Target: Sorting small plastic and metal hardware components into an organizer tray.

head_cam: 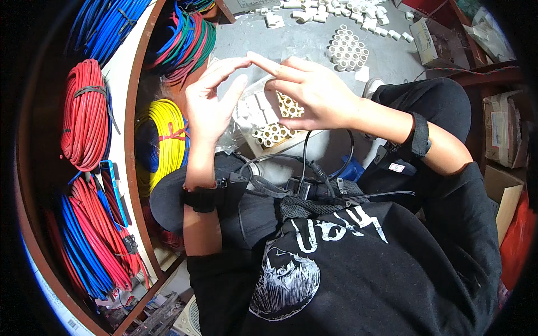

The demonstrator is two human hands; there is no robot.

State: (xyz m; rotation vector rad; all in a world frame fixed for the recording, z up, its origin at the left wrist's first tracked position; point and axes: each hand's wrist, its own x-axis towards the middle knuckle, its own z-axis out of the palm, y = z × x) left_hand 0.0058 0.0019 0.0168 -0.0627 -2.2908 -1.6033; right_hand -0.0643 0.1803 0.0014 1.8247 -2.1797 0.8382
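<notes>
My left hand (216, 98) is raised with its fingers curved and the thumb apart, holding nothing. My right hand (307, 92) faces it, fingers spread, its index fingertip meeting the fingertips of the left. Nothing shows in its grasp. Beneath the hands lies an open box (290, 145) with short white plastic pipe fittings (273, 134) standing on end, their rings showing. White pieces (261, 107) in clear plastic lie at its left part, partly hidden by the hands. Farther off on the grey floor stands a tight cluster of white fittings (348, 48).
Loose white fittings (365, 12) lie scattered at the top. Coils of red cable (86, 113), yellow cable (168, 143) and blue cable (109, 29) fill the metal-edged shelves at left. Cardboard boxes (502, 130) stand at right. A black cable (304, 159) loops before my body.
</notes>
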